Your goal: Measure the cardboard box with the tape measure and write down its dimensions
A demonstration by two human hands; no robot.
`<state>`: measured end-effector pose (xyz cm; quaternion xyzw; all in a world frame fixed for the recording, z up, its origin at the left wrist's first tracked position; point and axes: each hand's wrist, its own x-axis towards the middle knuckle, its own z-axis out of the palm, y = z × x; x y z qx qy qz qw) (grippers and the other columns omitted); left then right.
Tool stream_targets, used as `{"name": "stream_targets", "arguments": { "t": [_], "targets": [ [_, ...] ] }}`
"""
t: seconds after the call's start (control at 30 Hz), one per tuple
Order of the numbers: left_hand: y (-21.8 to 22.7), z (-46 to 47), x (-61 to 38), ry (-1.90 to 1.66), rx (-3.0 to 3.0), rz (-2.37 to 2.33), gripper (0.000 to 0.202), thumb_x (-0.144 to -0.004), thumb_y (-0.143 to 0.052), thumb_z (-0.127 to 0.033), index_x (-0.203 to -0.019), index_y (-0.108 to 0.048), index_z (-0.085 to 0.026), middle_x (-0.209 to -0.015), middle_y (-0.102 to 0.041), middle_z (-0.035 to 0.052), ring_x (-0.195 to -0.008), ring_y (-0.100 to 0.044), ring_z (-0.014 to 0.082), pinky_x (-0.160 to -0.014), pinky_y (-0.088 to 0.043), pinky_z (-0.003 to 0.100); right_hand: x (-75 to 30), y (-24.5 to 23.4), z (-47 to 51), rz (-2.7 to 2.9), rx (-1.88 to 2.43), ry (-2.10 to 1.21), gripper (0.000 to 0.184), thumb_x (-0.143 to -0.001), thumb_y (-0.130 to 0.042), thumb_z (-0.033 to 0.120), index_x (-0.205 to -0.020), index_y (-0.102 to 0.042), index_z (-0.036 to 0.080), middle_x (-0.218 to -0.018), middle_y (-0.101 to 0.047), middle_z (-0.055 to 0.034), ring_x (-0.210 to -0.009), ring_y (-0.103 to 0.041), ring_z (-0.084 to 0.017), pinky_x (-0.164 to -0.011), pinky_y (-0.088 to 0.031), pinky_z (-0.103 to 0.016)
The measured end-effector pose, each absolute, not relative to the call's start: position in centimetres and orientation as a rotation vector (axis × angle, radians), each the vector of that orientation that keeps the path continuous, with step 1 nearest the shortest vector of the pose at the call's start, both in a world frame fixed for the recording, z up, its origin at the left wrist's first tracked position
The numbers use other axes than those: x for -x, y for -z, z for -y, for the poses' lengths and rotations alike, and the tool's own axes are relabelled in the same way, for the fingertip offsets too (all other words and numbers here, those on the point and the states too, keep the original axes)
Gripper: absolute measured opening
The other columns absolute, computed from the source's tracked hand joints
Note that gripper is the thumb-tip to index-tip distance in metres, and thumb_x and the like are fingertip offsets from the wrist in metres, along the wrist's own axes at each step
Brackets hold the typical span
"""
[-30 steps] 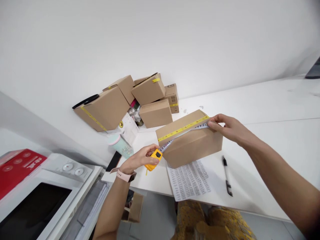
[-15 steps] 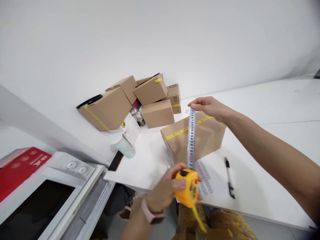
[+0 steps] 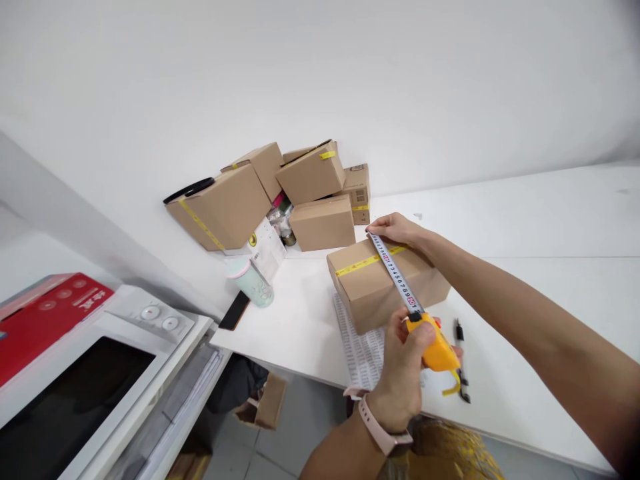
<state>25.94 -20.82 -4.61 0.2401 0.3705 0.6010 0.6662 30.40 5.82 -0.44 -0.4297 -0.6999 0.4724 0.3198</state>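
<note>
A brown cardboard box [image 3: 370,287] sealed with yellow tape lies on a printed sheet [image 3: 361,347] on the white table [image 3: 525,280]. My left hand [image 3: 407,363] is closed round a yellow tape measure [image 3: 436,348] at the box's near edge. The white blade [image 3: 395,270] runs across the top of the box. My right hand [image 3: 397,230] pinches the blade's end at the far edge.
A pile of cardboard boxes [image 3: 280,197] leans on the wall behind. A mint cup [image 3: 250,280], a dark phone [image 3: 234,311] and a black pen [image 3: 461,360] lie on the table. A white printer [image 3: 100,360] with a red box [image 3: 45,317] stands at the left.
The tape lay along the box's length, was lifted upright, and now lies across the box's width. My left hand has moved right to the near edge; my right hand has come down at the far edge.
</note>
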Motion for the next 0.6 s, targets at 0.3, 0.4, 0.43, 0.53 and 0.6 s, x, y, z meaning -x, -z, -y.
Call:
{"name": "stream_targets", "arguments": {
  "t": [0.3,0.4,0.43,0.53,0.6],
  "targets": [
    [3.6,19.6,-27.7,-1.371,-0.514,-0.761,0.072,-0.063,-0.085,-0.056,-0.119,-0.05,-0.026,-0.104,-0.061,0.0019,-0.067,-0.069,0.0162,-0.075,-0.058,0.037,-31.6,0.0,-5.4,2.111,1.083,-1.168,0.041,-0.073,-0.077,0.061,-0.077,-0.078,0.02,-0.074,-0.074,-0.004,-0.071,-0.061,-0.019,-0.066,-0.047,-0.03],
    [3.8,18.6,-27.4,-1.421,-0.495,-0.797,0.063,-0.064,-0.083,-0.06,-0.105,-0.055,-0.022,-0.102,-0.064,0.0042,-0.07,-0.069,0.017,-0.074,-0.057,0.036,-31.5,-0.5,-4.5,2.153,1.161,-1.064,0.04,-0.076,-0.076,0.06,-0.077,-0.076,0.02,-0.076,-0.074,-0.0023,-0.072,-0.061,-0.019,-0.066,-0.045,-0.029],
    [3.7,18.3,-26.9,-1.428,-0.482,-0.824,0.062,-0.062,-0.083,-0.061,-0.101,-0.057,-0.02,-0.101,-0.065,0.0051,-0.07,-0.069,0.0175,-0.073,-0.057,0.036,-31.3,-0.5,-4.3,2.153,1.208,-1.021,0.038,-0.078,-0.074,0.059,-0.077,-0.076,0.021,-0.076,-0.074,-0.0017,-0.072,-0.061,-0.019,-0.066,-0.045,-0.029],
    [2.8,17.4,-24.3,-1.391,-0.45,-0.912,0.06,-0.059,-0.083,-0.059,-0.096,-0.062,-0.017,-0.097,-0.067,0.0065,-0.066,-0.068,0.0182,-0.069,-0.057,0.036,-30.8,-0.5,-4.1,2.121,1.339,-0.92,0.03,-0.083,-0.071,0.05,-0.077,-0.075,0.022,-0.076,-0.073,-0.001,-0.069,-0.06,-0.018,-0.066,-0.044,-0.029],
    [1.9,17.1,-22.1,-1.328,-0.449,-0.952,0.056,-0.06,-0.082,-0.054,-0.095,-0.064,-0.015,-0.095,-0.069,0.0069,-0.063,-0.068,0.0183,-0.066,-0.057,0.035,-30.5,-0.3,-4.3,2.1,1.359,-0.874,0.027,-0.084,-0.069,0.045,-0.074,-0.073,0.021,-0.074,-0.072,-0.002,-0.068,-0.06,-0.018,-0.065,-0.043,-0.03]
  ]
}}
